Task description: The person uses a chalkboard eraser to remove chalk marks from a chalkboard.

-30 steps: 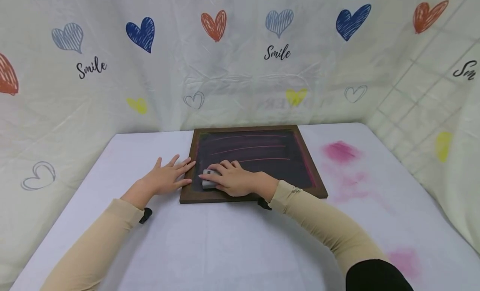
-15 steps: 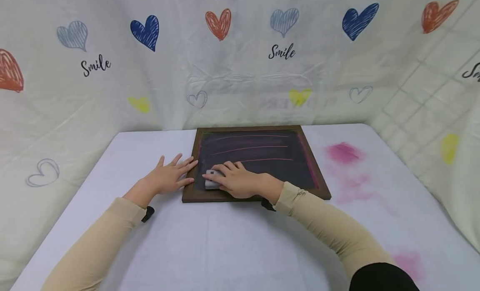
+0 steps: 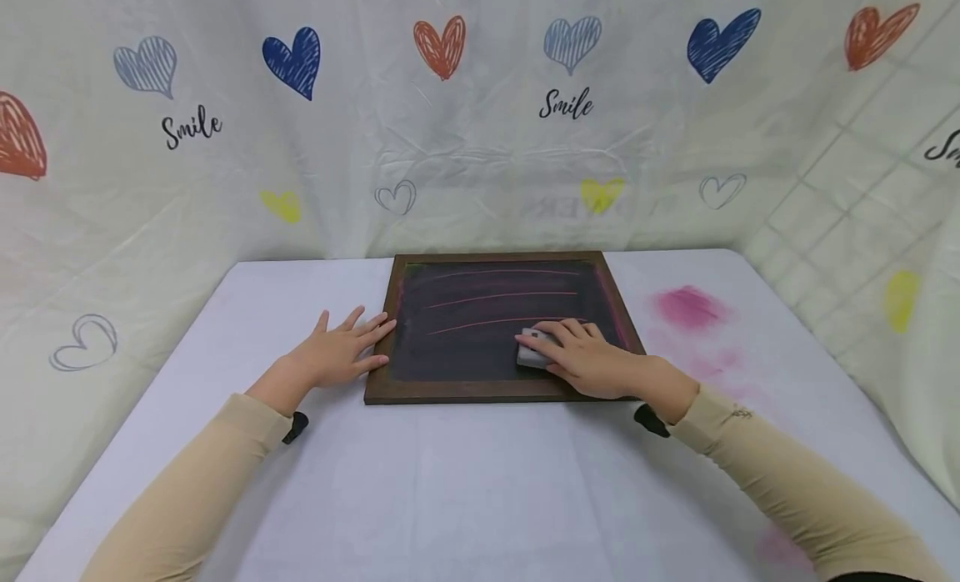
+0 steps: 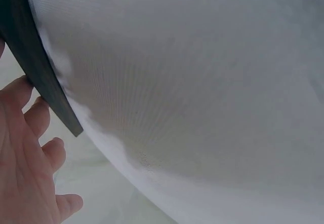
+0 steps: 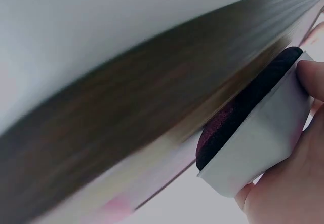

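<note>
A chalkboard (image 3: 465, 358) in a brown wooden frame lies on the table, with three curved pink chalk lines across its upper part. My right hand (image 3: 600, 367) grips a grey chalkboard eraser (image 3: 531, 351) over the lower right of the board. In the right wrist view, the thumb and palm hold the eraser's pale body (image 5: 263, 138), and its dark felt side, stained pink, faces the board. At the board's left edge rests my left hand (image 3: 333, 354), fingers spread, tips on the frame. The left wrist view shows those fingertips against the frame's side (image 4: 43, 72).
A white cloth (image 3: 450, 482) covers the table. To the right of the board it carries pink chalk smudges (image 3: 688, 307). Behind and at both sides hangs a pale curtain (image 3: 480, 132) printed with hearts and lettering.
My right hand has slid the eraser from the board's lower left to its lower right. The left end of the lowest chalk line now shows. My left hand stays on the frame.
</note>
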The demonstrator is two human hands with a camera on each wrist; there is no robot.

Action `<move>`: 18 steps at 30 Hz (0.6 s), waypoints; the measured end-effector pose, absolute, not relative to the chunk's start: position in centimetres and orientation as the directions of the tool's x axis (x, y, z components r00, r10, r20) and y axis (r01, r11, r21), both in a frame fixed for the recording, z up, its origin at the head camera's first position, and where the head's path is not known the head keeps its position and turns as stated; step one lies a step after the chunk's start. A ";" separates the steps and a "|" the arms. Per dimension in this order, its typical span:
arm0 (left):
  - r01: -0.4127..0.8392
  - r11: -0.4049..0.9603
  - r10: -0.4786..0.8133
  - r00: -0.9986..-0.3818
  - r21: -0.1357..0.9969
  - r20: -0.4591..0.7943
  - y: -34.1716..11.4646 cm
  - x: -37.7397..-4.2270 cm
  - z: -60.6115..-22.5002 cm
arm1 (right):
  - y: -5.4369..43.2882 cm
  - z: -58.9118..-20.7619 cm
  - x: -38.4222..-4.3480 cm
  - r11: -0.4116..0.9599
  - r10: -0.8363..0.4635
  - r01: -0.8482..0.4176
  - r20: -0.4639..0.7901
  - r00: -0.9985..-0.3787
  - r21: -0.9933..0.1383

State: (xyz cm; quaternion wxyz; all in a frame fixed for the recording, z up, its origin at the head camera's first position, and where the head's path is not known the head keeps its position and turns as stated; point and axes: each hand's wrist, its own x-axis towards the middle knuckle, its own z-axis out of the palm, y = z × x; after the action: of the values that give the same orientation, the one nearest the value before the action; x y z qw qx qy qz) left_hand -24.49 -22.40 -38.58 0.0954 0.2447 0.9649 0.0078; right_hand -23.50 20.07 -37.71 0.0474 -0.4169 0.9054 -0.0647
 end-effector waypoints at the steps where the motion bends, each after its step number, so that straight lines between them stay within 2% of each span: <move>1: 0.471 0.880 0.475 -0.862 0.062 -0.179 -22.4 -24.5 -38.6 | 20.9 -37.7 -23.3 0.653 -0.753 -0.742 -0.021 -0.658 -0.154; 8: 0.470 0.880 0.474 -0.863 0.068 -0.173 -22.3 -24.4 -38.9 | 25.4 -37.9 -22.3 0.699 -0.704 -0.696 0.013 -0.710 -0.166; 14: 0.471 0.880 0.473 -0.863 0.056 -0.176 -22.2 -24.5 -38.9 | 25.7 -38.1 -22.2 0.671 -0.726 -0.727 0.073 -0.684 -0.145; 18: 0.474 0.879 0.474 -0.862 0.050 -0.179 -22.3 -24.6 -38.8 | 23.8 -38.0 -22.9 0.664 -0.736 -0.734 0.051 -0.675 -0.140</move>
State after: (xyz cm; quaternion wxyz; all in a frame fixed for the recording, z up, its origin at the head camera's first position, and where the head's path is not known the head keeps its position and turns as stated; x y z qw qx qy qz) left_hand -24.60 -22.26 -38.77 0.0933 0.2456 0.9649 0.0024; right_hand -22.91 23.77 -37.97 0.0051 -0.4028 0.9122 -0.0744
